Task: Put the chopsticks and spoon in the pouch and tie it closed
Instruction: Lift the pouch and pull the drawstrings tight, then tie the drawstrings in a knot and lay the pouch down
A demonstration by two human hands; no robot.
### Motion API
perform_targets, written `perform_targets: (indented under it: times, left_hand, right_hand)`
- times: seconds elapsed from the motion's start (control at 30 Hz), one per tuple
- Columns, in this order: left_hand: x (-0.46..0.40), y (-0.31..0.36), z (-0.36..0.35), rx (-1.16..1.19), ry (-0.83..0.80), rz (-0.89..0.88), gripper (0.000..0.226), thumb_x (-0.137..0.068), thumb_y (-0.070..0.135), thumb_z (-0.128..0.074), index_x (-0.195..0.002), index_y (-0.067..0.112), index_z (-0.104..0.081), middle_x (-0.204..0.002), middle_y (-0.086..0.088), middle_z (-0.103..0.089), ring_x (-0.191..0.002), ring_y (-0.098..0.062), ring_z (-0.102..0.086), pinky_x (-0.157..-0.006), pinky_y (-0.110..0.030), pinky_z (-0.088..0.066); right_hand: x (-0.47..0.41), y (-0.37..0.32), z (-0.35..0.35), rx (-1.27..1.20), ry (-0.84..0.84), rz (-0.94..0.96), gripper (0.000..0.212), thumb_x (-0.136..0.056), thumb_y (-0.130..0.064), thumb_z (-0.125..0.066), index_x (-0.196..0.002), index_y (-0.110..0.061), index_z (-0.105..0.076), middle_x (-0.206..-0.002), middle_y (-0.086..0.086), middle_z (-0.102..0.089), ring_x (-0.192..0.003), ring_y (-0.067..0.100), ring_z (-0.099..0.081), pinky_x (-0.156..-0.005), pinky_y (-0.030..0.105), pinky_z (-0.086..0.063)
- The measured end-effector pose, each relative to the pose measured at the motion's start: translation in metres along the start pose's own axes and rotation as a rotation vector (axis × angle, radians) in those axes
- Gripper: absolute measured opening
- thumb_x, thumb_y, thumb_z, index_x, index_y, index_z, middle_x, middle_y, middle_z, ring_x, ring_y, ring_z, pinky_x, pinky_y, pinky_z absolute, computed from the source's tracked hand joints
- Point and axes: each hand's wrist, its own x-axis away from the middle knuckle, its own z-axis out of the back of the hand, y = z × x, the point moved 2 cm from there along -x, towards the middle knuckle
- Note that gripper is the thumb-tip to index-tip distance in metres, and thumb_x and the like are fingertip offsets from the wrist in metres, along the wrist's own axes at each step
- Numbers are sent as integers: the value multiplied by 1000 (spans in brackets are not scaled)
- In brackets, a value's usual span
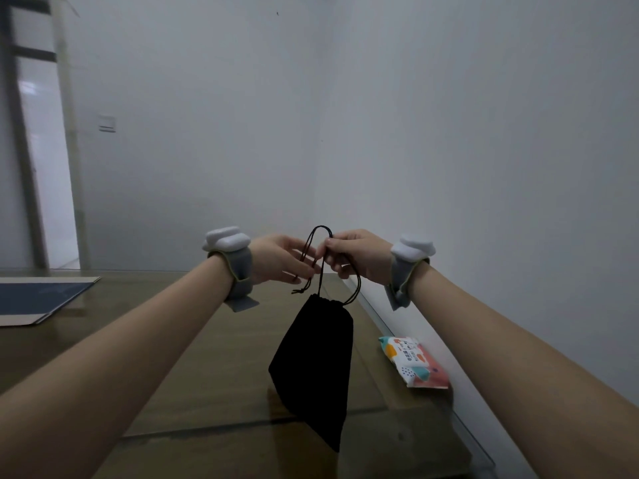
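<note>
Both arms stretched forward over table (193, 357), hands raised close together near centre of view. Left hand (281, 259) pinched on cord (321, 267), fingers curled round strands. Right hand (358, 255) just beside it, thumb and fingers closed on same cord, a loop standing up above the knuckles. Hands almost touching, cord crossing between them. Pouch (316, 361) black, hanging in air from cord below hands, mouth gathered shut, body tilted with lower corner toward the viewer, clear of table. Knotted cord ends dangling just above pouch mouth on left; a second loop falling to right of mouth. Chopsticks and spoon out of sight; whether inside pouch, cannot tell. Grey straps with white pucks on both wrists. Packet (415, 363), white and pink with coloured patches, lying near right table edge by the wall. Flat blue board (41, 297) at far left of table.
</note>
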Motion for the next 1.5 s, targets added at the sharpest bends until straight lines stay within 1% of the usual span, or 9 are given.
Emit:
perform_targets:
  times: [0.13,0.4,0.6,0.77,0.97,1.13,1.23,1.37,1.5]
  left_hand:
    - [-4,-3,0,39,54,-8,18,-75,-3,-69,-88,8,-66,-67,-3,-69,-54,-11,-64,-54,-18,-54]
    - [-2,-10,-17,40,-29,29,16,-74,-1,-71,-84,11,-67,-60,-5,-72,-54,-12,-69,-55,-21,-56]
    - [-9,-11,-26,-128,156,6,14,-78,17,-70,-70,7,-65,-46,-3,-67,-42,-12,-65,-42,-18,-51]
    - [-7,-12,-20,-382,300,-98,20,-84,24,-56,-68,19,-67,-32,5,-55,-25,-5,-41,-33,-13,-33]
    - [-4,-16,-12,-255,212,-90,17,-72,17,-75,-60,10,-66,-46,2,-67,-42,-7,-62,-45,-16,-50]
    - [2,-14,3,-159,161,-149,9,-83,7,-64,-76,5,-69,-59,0,-72,-54,-9,-68,-57,-18,-57]
    - [6,-11,9,-146,216,-169,14,-88,10,-57,-76,6,-64,-71,-7,-69,-53,-5,-66,-59,-17,-56]
    - [10,-13,19,243,274,-154,21,-94,16,-46,-75,10,-54,-89,-8,-65,-78,-16,-67,-76,-26,-52]
    - [8,-14,17,609,229,-74,28,-96,20,-39,-71,14,-49,-104,-8,-63,-104,-27,-59,-100,-42,-41]
  right_hand:
    - [1,1,2,-17,-6,-2,32,-99,-12,-40,-77,-9,-63,-56,-1,-55,-42,4,-51,-42,16,-40]
    - [1,-3,0,44,-45,44,30,-98,-13,-42,-79,-12,-65,-60,2,-59,-47,6,-56,-47,16,-45]
    - [2,-12,-9,95,-123,78,31,-96,-9,-43,-73,-9,-64,-60,2,-57,-49,6,-54,-50,15,-46]
    - [2,-8,-9,100,-107,64,29,-96,-11,-43,-72,-8,-60,-60,5,-57,-47,7,-53,-49,15,-44]
    - [2,-2,0,90,16,37,31,-97,-15,-44,-71,-11,-60,-62,4,-51,-52,12,-49,-51,20,-41]
    - [4,5,5,47,101,14,32,-97,-13,-42,-71,-10,-60,-65,5,-54,-50,10,-53,-51,19,-45]
    - [4,7,8,5,183,-9,31,-97,-13,-42,-72,-11,-60,-73,7,-57,-62,15,-58,-59,23,-47]
    - [6,17,15,-173,390,-144,24,-90,-6,-48,-68,-8,-57,-74,10,-59,-67,19,-59,-64,27,-48]
    - [5,28,5,-405,455,-222,29,-94,-6,-40,-67,-6,-49,-73,15,-57,-64,22,-56,-61,28,-47]
